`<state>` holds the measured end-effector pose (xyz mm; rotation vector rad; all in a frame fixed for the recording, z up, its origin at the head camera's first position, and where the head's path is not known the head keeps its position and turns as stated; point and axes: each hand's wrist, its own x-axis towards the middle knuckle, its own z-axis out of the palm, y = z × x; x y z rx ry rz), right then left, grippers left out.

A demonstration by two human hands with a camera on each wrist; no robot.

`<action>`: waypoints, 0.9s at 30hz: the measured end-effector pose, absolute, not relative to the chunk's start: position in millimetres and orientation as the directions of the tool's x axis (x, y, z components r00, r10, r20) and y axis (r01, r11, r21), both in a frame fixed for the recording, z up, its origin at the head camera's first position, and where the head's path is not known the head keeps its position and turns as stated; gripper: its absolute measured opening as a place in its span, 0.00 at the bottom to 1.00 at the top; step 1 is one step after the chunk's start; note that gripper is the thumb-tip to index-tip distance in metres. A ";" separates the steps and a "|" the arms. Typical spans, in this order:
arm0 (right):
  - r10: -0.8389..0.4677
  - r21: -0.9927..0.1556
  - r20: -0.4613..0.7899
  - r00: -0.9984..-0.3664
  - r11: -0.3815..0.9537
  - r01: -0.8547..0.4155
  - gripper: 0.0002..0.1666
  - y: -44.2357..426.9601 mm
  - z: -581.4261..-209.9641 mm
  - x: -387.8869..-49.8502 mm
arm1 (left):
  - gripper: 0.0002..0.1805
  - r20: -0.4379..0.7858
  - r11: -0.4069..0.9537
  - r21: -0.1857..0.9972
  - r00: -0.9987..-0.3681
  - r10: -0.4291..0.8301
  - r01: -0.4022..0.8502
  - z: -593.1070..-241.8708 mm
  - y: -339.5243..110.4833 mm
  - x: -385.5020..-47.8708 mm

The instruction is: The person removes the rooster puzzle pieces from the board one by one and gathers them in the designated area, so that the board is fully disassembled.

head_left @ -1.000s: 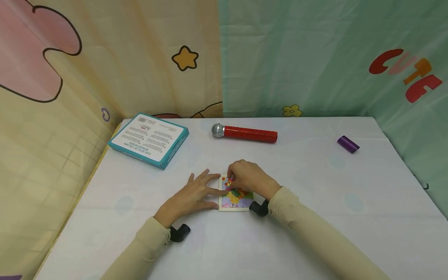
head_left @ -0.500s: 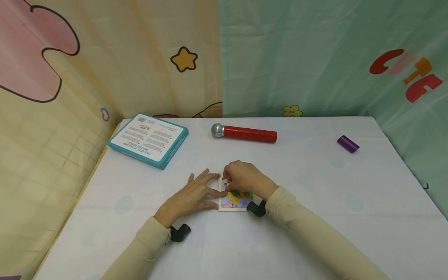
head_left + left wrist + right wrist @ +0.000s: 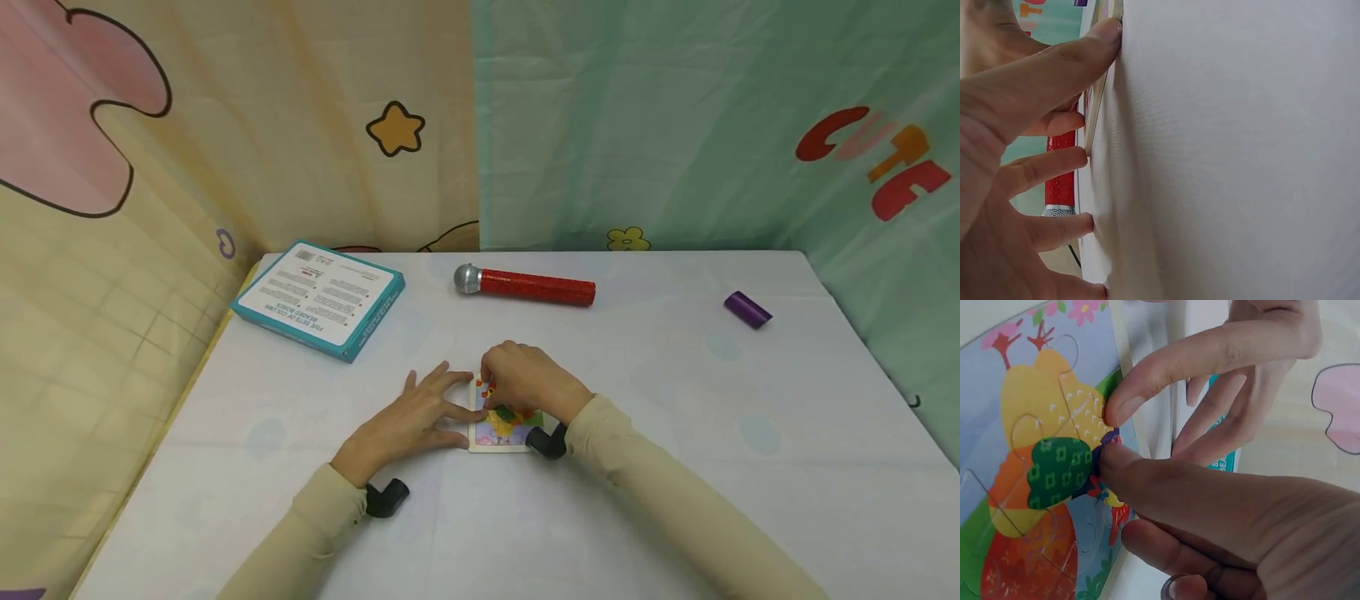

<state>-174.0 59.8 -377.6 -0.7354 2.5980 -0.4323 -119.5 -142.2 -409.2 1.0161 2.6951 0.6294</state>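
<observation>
A small picture puzzle with a pale frame lies on the table; the right wrist view shows its yellow, green and orange bird picture. My left hand is spread at its left side, thumb at the near corner and one fingertip on the picture. Over the upper part, my right hand has its thumb pressed on the picture and bent fingers at the edge, gripping the puzzle there. Its thumb and fingers hide part of the small bird. In the left wrist view the left thumb touches the frame's edge.
A teal and white box lies at the back left. Behind the puzzle is a red microphone with a silver head. A purple cylinder lies at the back right. Printed curtains stand behind the table.
My right hand has shifted slightly left over the puzzle, covering more of the small bird. My left hand and the puzzle have stayed in place.
</observation>
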 end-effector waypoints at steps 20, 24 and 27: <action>-0.558 -0.524 -0.276 -0.782 0.770 -0.364 0.16 69.6 -389.0 -178.2 | 0.24 -0.029 0.684 0.424 -0.746 0.665 0.594 -410.6 -142.1 -120.0; -0.565 -0.531 -0.251 -0.786 0.759 -0.376 0.17 70.2 -390.3 -178.0 | 0.24 -0.031 0.688 0.415 -0.747 0.664 0.595 -410.8 -141.9 -120.0; -0.568 -0.524 -0.236 -0.788 0.758 -0.390 0.17 70.2 -391.0 -177.5 | 0.24 -0.033 0.690 0.416 -0.748 0.663 0.592 -410.1 -141.6 -119.8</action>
